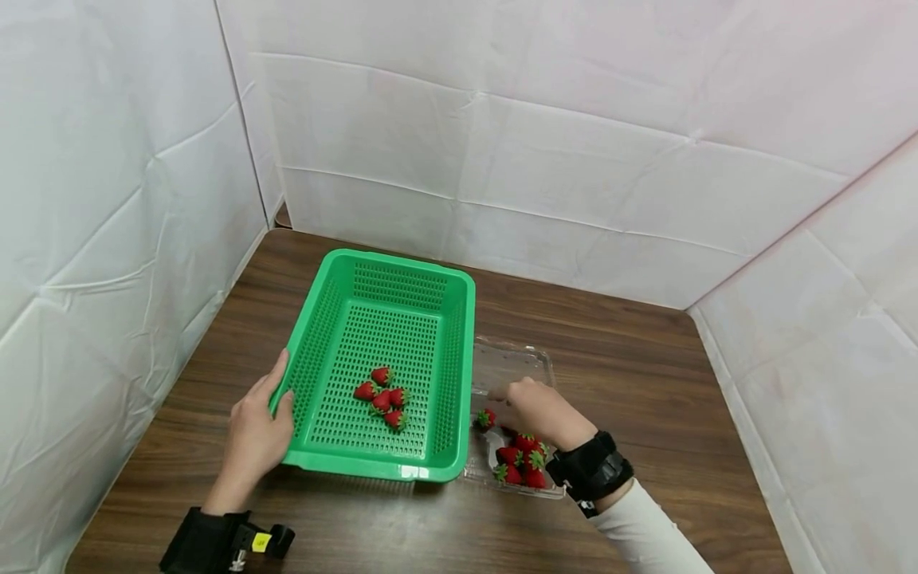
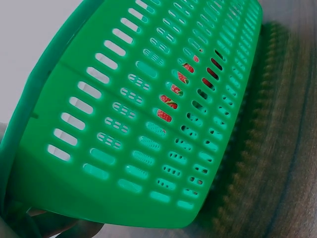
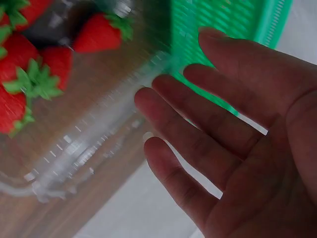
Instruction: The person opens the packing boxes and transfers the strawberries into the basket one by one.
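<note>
Black wrist straps sat nearest, one on each arm. Left hand (image 1: 256,430) gripped the basket (image 1: 337,279) at its near-left rim, fingers curled over the edge. Right hand (image 1: 539,408) was over the clamshell (image 1: 512,360), fingers straight and relaxed, holding nothing; the right wrist view showed the palm empty.

Strawberries: five lay loose in the basket (image 1: 382,397), near-centre of its floor. One lay in the clamshell (image 1: 486,418) just left of the right hand, and a cluster (image 1: 520,464) sat at the clamshell's near end, partly under the wrist.

Risks, as I judged them:
- Basket looked tilted in the left wrist view, near-left corner raised. More tilt and the loose berries would roll toward the right wall.
- Clamshell was thin and light, touching or just beside the basket's right wall. A nudge from the wrist or the basket could have skidded it.
- Right wrist hung low over the near cluster; dropping it would squash fruit.

Room: basket's near edge was near the table (image 1: 645,375) front, little margin there. Left side was tight against the white wall. Plenty of bare table right of the clamshell and beyond both containers, up to the far wall.
</note>
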`<action>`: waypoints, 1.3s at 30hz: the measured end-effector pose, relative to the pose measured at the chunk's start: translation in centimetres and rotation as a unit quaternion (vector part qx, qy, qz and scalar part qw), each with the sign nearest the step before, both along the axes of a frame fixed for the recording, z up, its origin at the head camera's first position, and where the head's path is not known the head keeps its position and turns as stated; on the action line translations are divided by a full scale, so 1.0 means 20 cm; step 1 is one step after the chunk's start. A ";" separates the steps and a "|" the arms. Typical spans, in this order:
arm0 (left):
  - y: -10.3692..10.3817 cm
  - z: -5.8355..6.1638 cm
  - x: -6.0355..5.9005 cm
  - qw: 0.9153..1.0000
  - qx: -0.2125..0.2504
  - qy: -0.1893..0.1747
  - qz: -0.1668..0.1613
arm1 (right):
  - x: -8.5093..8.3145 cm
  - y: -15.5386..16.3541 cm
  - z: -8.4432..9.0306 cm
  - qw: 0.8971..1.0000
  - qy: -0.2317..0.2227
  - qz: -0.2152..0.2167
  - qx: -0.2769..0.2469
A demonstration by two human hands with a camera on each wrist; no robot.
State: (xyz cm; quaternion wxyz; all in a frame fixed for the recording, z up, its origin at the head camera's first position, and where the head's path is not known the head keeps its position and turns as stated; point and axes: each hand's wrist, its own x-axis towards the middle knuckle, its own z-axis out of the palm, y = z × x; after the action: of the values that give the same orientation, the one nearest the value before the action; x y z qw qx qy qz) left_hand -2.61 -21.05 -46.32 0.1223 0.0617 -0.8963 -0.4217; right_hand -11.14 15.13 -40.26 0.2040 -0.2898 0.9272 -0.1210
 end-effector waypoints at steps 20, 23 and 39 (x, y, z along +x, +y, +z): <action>0.00 -0.01 -0.01 1.000 -0.006 0.008 0.005 | 0.03 -0.04 -0.16 0.999 0.009 0.024 0.028; 0.00 -0.01 -0.01 1.000 -0.008 0.007 0.006 | 0.04 -0.05 -0.18 0.999 0.004 0.018 0.030; 0.00 -0.02 0.00 1.000 -0.005 -0.001 0.006 | 0.05 -0.09 -0.27 0.994 0.058 0.059 0.074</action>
State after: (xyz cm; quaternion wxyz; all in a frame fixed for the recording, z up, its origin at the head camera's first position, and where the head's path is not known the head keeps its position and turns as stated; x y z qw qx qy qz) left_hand -2.63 -21.08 -46.66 0.1239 0.0671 -0.8983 -0.4162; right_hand -10.15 13.37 -45.66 0.1772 -0.3345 0.9253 -0.0228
